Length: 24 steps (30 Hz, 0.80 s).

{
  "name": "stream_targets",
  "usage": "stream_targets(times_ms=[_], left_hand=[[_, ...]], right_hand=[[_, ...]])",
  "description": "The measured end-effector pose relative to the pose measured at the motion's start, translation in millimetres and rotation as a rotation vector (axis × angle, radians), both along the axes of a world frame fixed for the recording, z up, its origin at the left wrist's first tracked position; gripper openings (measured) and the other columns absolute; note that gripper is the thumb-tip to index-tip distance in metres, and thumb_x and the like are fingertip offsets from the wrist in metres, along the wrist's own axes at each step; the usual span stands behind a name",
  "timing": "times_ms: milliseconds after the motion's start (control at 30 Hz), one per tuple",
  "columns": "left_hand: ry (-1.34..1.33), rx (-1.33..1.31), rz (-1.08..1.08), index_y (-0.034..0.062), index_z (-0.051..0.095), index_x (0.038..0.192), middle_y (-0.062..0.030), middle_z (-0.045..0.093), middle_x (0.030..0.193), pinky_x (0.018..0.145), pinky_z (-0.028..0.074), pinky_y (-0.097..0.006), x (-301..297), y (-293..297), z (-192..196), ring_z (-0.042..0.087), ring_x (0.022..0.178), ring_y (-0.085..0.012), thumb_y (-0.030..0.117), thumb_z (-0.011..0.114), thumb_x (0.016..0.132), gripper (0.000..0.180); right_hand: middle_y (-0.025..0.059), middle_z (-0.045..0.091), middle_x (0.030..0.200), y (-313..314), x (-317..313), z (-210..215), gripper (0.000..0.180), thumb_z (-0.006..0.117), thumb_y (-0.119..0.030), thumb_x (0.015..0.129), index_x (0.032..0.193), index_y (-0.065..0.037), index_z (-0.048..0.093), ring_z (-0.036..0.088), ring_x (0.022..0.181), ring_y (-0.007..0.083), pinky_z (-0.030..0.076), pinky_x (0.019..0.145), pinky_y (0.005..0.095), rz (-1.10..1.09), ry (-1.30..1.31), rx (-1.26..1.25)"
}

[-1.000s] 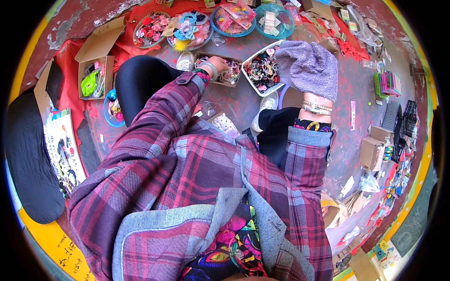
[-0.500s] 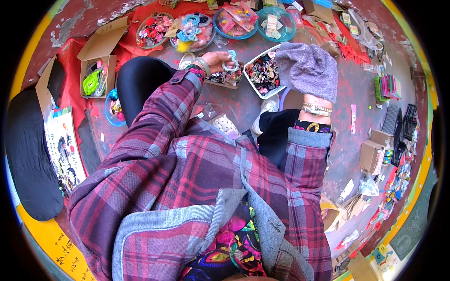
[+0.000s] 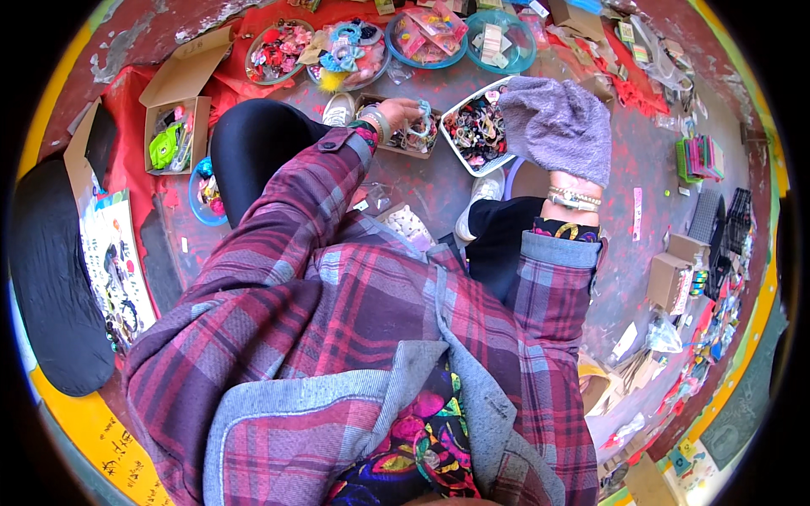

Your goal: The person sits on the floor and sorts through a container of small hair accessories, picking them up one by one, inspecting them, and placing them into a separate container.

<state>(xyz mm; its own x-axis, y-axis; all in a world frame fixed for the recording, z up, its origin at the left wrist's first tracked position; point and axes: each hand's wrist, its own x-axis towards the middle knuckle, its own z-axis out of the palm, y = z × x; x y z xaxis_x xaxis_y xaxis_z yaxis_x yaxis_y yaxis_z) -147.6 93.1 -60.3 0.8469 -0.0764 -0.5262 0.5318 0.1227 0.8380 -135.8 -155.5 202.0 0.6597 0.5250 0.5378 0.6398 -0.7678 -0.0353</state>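
Between the fingers of my left hand (image 3: pixel 396 113) is a light blue hair tie (image 3: pixel 422 119), a soft-looking loop. That hand is just over a cardboard box (image 3: pixel 412 153) filled with small mixed accessories. Covering my right hand is a fuzzy grey-purple cloth (image 3: pixel 555 125); only the wrist shows below it, and the fingers are hidden. Beside the cloth, to its left, stands a white tray (image 3: pixel 452 157) heaped with many-coloured hair ties.
Along the far side stand a teal basin (image 3: pixel 529 56), a blue basin (image 3: pixel 463 52) and further bowls of accessories. An open carton (image 3: pixel 202 143) is at left beside a small blue bowl (image 3: pixel 199 212). Green and pink baskets (image 3: pixel 700 158) stand at right.
My left hand has moved slightly right and down with the hair tie, nearer the accessory box. My right hand and the cloth have barely shifted.
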Motion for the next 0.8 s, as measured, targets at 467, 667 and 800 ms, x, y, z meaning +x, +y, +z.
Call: stream_targets(times_ms=[467, 667, 800], left_hand=[[-0.69, 1.224, -0.999, 0.0041, 0.039, 0.123, -0.0174, 0.035, 0.129, 0.099, 0.027, -0.039, -18.7, -39.1, 3.5, 0.031, 0.121, -0.0329, 0.022, 0.046, 0.082, 0.045], [-0.481, 1.198, -1.072, 0.0041, 0.026, 0.132, -0.0176, 0.02, 0.139, 0.104, 0.014, -0.043, -17.7, -44.2, -9.6, 0.015, 0.13, -0.0311, 0.036, 0.03, 0.088, 0.055], [-0.462, 1.227, -1.108, 0.0043, 0.024, 0.132, -0.0172, 0.019, 0.139, 0.104, 0.014, -0.043, -12.2, -41.7, -18.8, 0.015, 0.13, -0.0317, 0.035, 0.032, 0.087, 0.055]], right_hand=[[-0.002, 0.063, 0.086, -9.1, -5.7, 17.9, 0.018, 0.061, -0.025, 0.067, 0.084, -0.018, 0.063, 0.058, 0.083, 0.0174, 0.044, 0.078, 0.029, -0.04, 0.069, 0.047], [-0.002, 0.063, 0.088, -21.7, -6.6, 27.6, 0.019, 0.06, -0.021, 0.069, 0.085, -0.012, 0.064, 0.059, 0.079, 0.014, 0.046, 0.073, 0.0248, -0.057, 0.266, 0.079], [-0.0034, 0.063, 0.09, -38.8, -0.5, 20.9, 0.019, 0.061, -0.02, 0.067, 0.084, -0.013, 0.064, 0.059, 0.079, 0.0106, 0.046, 0.073, 0.0238, -0.1, 0.12, -0.116]])
